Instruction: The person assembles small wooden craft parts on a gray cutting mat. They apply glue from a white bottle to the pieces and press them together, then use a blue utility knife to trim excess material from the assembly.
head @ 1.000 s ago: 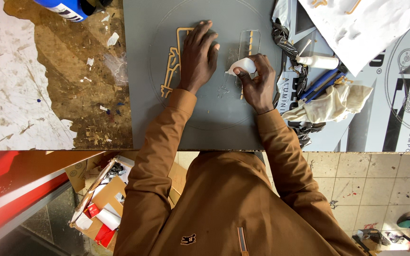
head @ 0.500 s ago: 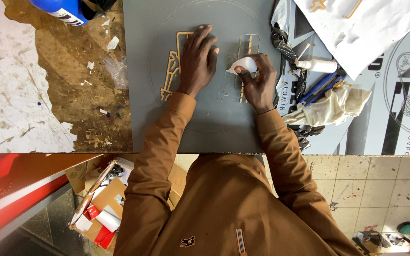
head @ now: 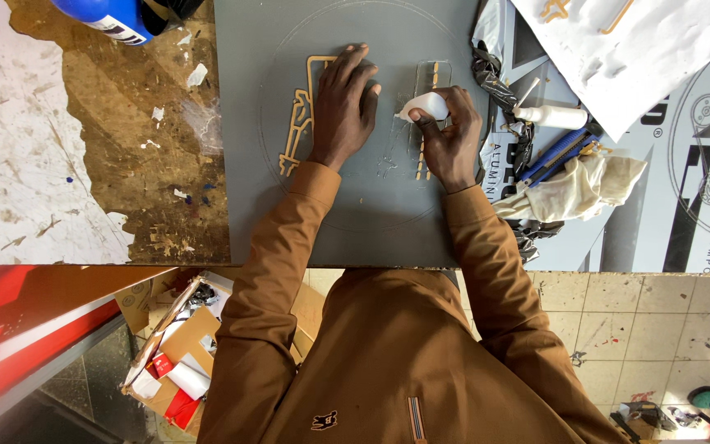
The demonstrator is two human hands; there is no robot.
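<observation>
Panel: flat grey square board (head: 355,222) lies on my paint-stained wooden bench (head: 125,164).
Left hand (head: 343,107): fingers spread flat, gripping nothing, pressing a thin tan cut-out strip (head: 296,123) onto the board.
Right hand (head: 449,136): fingers pinched shut around a small white crumpled wad (head: 425,105), touching the board beside a clear narrow strip (head: 433,78).
Nearby: white squeeze bottle (head: 552,117) and cream rag (head: 585,182) at right.
</observation>
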